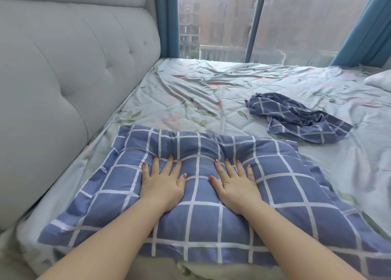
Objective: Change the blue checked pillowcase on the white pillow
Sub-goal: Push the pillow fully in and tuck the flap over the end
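I read left hand and right hand flat on cased pillow, fingers straight, pressing, grasping nothing. Second case crumpled on sheet, well apart.

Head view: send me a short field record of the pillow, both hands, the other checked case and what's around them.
pillow: in a blue checked case, lying on the sheet beside the headboard
left hand: flat, fingers spread, pressing on the pillow
right hand: flat, fingers spread, pressing on the pillow
loose case: blue checked, crumpled on the sheet, apart from the pillow
sheet: floral, wrinkled
headboard: grey, tufted
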